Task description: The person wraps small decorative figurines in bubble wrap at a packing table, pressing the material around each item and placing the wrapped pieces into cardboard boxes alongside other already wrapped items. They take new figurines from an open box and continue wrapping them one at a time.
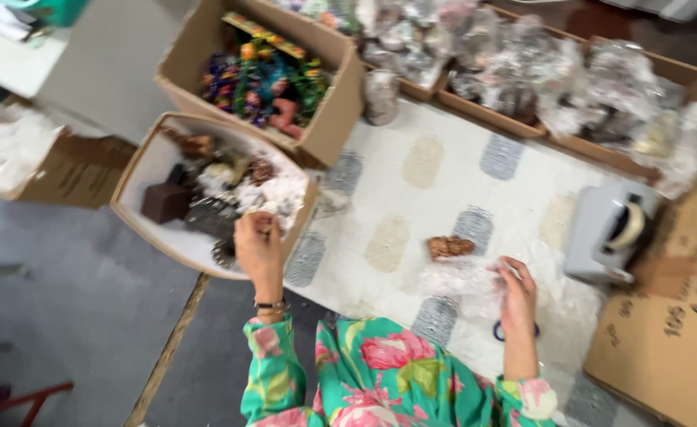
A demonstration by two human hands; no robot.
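Wearing green floral sleeves (380,379). Pinching clear plastic wrap (463,278) with the right hand (517,296) on the patterned counter (443,182), just below a small brown piece (449,247). Reaching the left hand (258,243) into the tilted cardboard box (147,170) of dark pieces and white padding; grip there too blurred to tell. Sitting well right, a grey tape dispenser (608,229).

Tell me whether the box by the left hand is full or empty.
Partly full: the box holds dark items and white padding, with bare bottom showing beside the left hand.
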